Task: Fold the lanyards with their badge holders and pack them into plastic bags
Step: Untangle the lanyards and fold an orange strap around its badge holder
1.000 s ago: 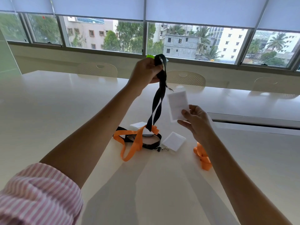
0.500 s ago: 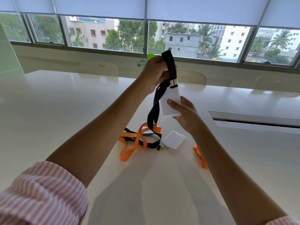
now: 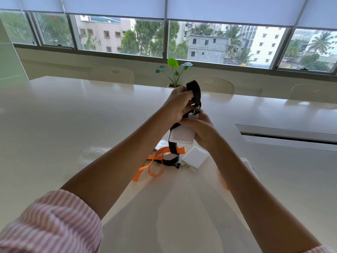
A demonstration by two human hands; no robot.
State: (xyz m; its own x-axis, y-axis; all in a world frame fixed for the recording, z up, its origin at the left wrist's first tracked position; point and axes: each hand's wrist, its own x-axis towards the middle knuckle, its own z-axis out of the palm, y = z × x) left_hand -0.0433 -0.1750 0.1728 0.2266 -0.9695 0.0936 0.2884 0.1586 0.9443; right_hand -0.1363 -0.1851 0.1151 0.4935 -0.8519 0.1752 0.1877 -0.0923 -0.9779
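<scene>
Pale and glossy, our worktop (image 3: 73, 125) carried a clear plastic bag (image 3: 94, 152) left of the black lanyard (image 3: 196, 92). Our left hand (image 3: 179, 105) gripped its loop; our right hand (image 3: 204, 130) now pinched the badge holder (image 3: 181, 136) against the strap, having closed in. We judged folding begun, packing pending.

An office meeting room, by the look of it: a long pale worktop (image 3: 54, 115) runs across it, with matching perforated-back chairs (image 3: 111, 75) tucked in along the far side. Behind them a wide band of windows (image 3: 120, 36) with roller blinds (image 3: 113, 5) looks out on city buildings. A small potted plant (image 3: 173, 73) stands at the worktop's far edge.
</scene>
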